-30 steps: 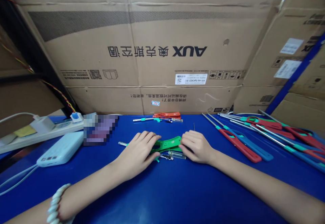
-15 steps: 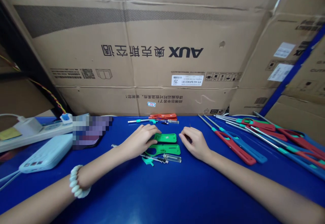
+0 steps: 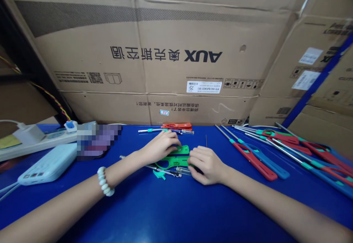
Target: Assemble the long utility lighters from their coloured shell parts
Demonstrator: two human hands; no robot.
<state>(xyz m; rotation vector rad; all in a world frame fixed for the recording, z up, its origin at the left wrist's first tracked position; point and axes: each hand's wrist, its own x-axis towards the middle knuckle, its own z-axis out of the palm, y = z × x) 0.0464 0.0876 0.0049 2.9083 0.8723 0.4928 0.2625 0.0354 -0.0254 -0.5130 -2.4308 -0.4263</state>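
Your left hand (image 3: 161,145) rests its fingers on the upper green shell (image 3: 180,150) while your right hand (image 3: 205,164) covers the end of the lower green shell (image 3: 172,161) on the blue surface (image 3: 176,206), with assembled lighters (image 3: 256,156) lying to the right.

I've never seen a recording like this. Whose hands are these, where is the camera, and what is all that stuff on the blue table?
No machine here: a person wears the camera on the head, looking down at their own bare hands. The left hand rests on one green plastic shell; the right hand touches a second green shell lying beside it. Small metal and clear parts lie just below. On the blue table, finished long-nosed lighters lie to the right, a power bank and power strip to the left. Cardboard boxes stand behind.
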